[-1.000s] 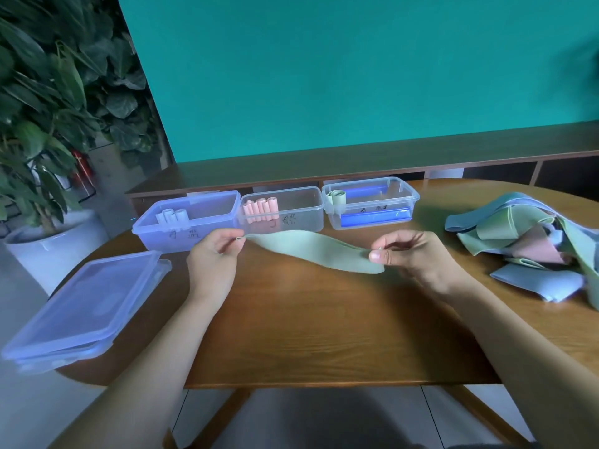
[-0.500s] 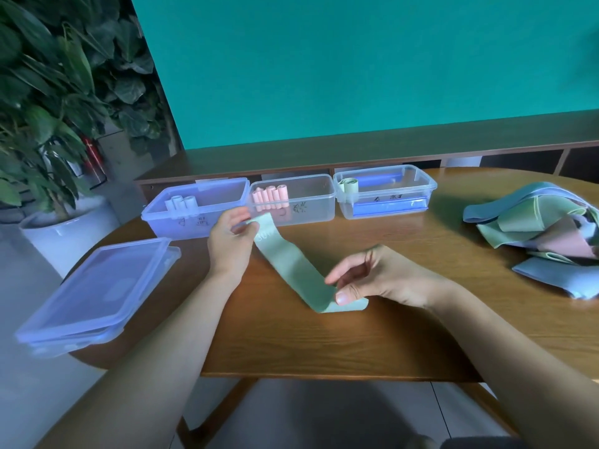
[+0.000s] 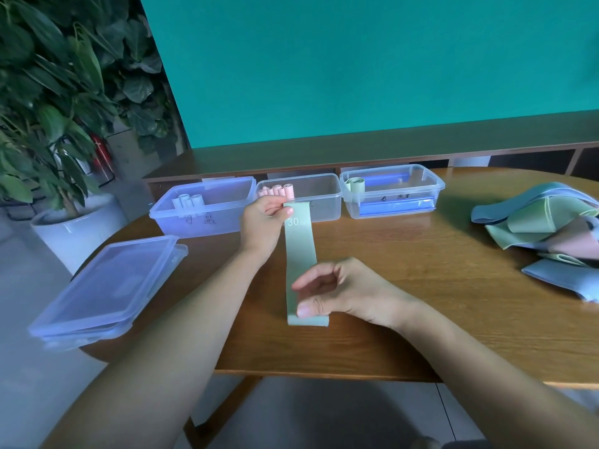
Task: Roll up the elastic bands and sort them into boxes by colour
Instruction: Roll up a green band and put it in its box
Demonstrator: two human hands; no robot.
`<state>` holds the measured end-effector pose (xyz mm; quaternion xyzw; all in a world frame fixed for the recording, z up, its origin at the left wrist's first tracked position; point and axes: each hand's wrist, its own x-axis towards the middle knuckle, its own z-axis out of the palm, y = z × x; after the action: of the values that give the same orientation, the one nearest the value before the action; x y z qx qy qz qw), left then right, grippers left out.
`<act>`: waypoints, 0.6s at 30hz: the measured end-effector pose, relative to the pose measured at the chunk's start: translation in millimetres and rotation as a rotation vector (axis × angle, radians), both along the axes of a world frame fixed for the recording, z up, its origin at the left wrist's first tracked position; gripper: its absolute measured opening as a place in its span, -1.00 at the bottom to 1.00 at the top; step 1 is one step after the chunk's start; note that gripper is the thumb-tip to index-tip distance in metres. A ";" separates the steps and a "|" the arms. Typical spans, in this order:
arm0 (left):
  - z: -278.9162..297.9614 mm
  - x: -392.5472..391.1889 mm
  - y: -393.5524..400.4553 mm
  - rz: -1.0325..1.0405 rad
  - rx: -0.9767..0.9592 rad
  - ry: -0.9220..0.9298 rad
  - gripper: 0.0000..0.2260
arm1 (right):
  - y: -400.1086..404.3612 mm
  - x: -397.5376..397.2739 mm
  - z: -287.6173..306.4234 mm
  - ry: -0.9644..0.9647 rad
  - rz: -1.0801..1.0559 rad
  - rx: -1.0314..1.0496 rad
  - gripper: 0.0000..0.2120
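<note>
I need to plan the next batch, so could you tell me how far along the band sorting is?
Done: rolls already sit in the left box, middle box and right box. In hand: the left hand and right hand hold a green band flat, not yet rolled. Left: the pile of loose bands.

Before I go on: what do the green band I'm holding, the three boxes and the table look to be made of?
Green band: thin matte rubber or latex, probably; it lies flat and limp between the left hand and right hand, printed "30".
Boxes: clear, slightly glossy plastic; their contents show through the walls.
Table: wood or wood veneer, satin finish; grain lines show.
</note>
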<state>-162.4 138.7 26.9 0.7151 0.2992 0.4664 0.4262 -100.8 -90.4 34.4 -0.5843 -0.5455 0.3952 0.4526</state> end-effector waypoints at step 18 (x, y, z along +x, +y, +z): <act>-12.5 -109.1 -95.9 -0.057 0.138 0.367 -0.88 | -12.2 18.7 -25.6 -0.468 -0.220 0.158 -0.77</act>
<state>-271.5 42.8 14.4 0.8237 0.3190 0.3353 0.3275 -82.1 -102.5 8.9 -0.6786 -0.5974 0.1540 0.3986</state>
